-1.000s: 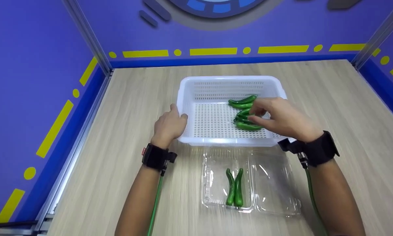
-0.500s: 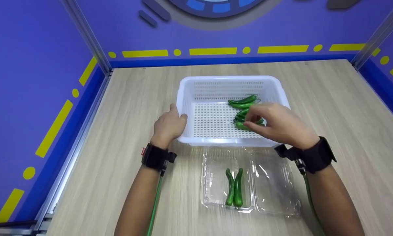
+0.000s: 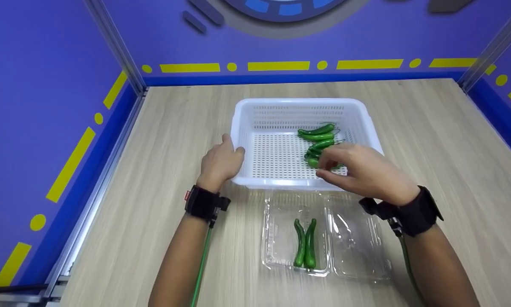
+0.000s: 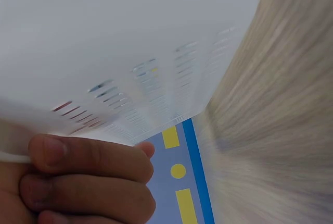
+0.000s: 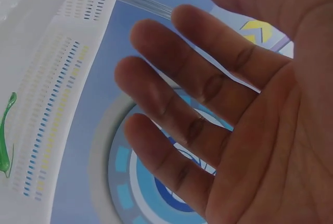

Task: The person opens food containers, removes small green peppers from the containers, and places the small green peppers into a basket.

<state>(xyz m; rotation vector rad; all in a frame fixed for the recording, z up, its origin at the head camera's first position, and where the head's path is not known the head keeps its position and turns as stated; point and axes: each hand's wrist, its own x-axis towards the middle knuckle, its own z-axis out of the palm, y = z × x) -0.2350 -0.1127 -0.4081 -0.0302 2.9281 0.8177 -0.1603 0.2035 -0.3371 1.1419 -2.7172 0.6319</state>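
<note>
My left hand [image 3: 222, 162] grips the left rim of a white perforated plastic basket [image 3: 308, 184], its thumb over the edge. Curled fingers [image 4: 99, 161] show under the rim in the left wrist view. Several green chili peppers [image 3: 317, 137] lie in the right part of the basket. Over its near right side hovers my right hand [image 3: 362, 172], fingers loosely bent and holding nothing; the right wrist view shows the bare palm and separate fingers [image 5: 166, 99]. This hand hides some of the peppers. Two green peppers [image 3: 309, 247] lie side by side in a clear plastic clamshell box [image 3: 276, 256].
The clamshell's lid [image 3: 357, 251] lies folded out to the right, flat on the wooden table [image 3: 161, 128]. Blue panels [image 3: 187, 42] with yellow marks stand behind and at both sides. A green cable [image 3: 203, 260] runs along each forearm from a black wrist strap.
My right hand has moved slightly toward the near side of the basket, uncovering more of the peppers behind it. My left hand stays on the rim.
</note>
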